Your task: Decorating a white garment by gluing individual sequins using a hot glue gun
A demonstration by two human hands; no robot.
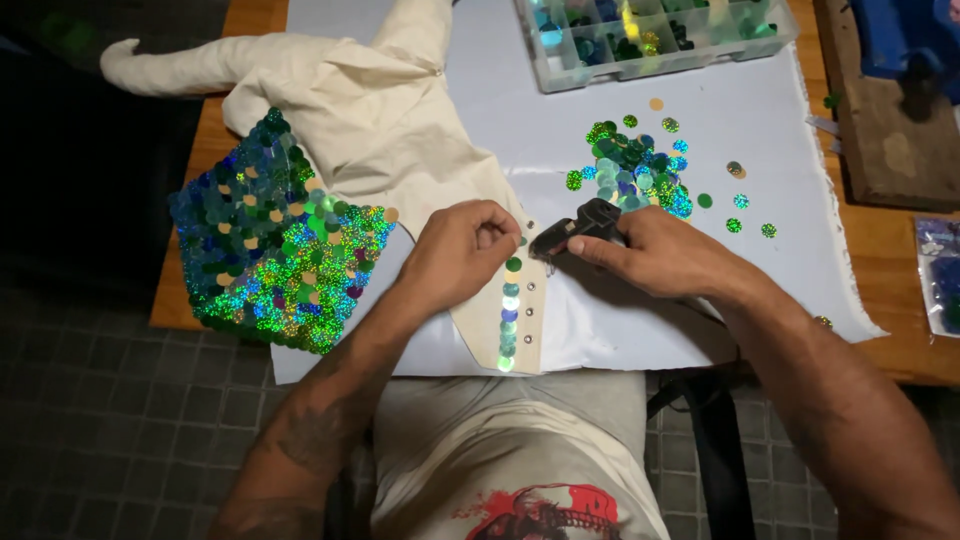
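Left hand: curled, pinching a sequin on the strip.
Right hand: gripping glue gun.
Behind gun: loose sequins, box.

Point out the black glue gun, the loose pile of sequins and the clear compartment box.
black glue gun [585, 226]: head view, on its body.
loose pile of sequins [632, 170]: head view, on the pile's middle.
clear compartment box [600, 68]: head view, on its front wall.

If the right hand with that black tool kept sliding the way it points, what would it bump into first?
The right hand points its black glue gun leftward; the nozzle would probably first meet the cream fabric strip near its sequin row, then the left hand. Depth is unclear.
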